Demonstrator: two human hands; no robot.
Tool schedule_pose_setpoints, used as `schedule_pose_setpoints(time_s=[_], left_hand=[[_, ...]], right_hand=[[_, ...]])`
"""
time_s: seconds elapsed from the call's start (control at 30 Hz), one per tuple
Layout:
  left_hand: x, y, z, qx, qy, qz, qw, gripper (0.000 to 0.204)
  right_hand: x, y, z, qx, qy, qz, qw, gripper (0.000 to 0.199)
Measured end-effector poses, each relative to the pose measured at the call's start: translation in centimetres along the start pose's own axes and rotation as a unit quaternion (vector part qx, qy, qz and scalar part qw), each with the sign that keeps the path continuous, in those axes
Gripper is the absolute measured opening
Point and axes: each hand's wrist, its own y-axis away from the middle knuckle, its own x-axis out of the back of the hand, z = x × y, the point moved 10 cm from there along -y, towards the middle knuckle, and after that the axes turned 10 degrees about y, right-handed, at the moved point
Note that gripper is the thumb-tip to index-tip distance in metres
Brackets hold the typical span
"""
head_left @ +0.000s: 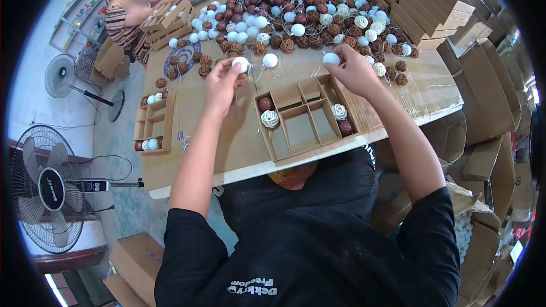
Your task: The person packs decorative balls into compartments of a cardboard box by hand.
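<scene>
Above a cardboard table (239, 153), left hand (223, 82) pinched shut on a white ball (241, 63), right hand (352, 71) pinched on a pale blue ball (330, 58), both just behind the divided cardboard box (307, 116); best lowered gently into bare compartments, beside the woven balls (270, 118) already seated
</scene>
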Motion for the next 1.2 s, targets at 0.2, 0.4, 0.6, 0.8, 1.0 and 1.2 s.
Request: schedule_pose_setpoints(time_s=[0.2,0.4,0.6,0.8,1.0,1.2], left_hand=[[-0.4,0.5,3.9,0.000,0.142,-0.052,0.989,0.027],[-3.3,5.8,6.9,0.015,-0.007,-0.189,0.982,0.036],[-6.8,13.2,6.9,-0.030,-0.320,-0.273,0.906,0.039],[-6.8,14.9,3.7,-0.060,-0.328,-0.273,0.902,0.039],[-6.9,15.8,0.8,-0.052,-0.375,-0.233,0.896,0.040],[-7.2,16.3,1.4,-0.102,-0.388,-0.172,0.900,0.038]], right_hand=[[-0.4,4.7,-1.0,0.094,0.120,-0.075,0.985,0.041],[-1.2,6.9,-0.8,0.119,0.122,-0.109,0.979,0.041],[-1.9,6.4,-1.0,0.127,0.136,-0.176,0.967,0.038],[-1.6,6.3,-1.6,0.146,0.102,-0.160,0.971,0.041],[-0.4,5.8,-1.6,0.155,0.142,-0.130,0.969,0.037],[-1.3,5.4,-0.9,0.083,0.164,-0.197,0.963,0.051]])
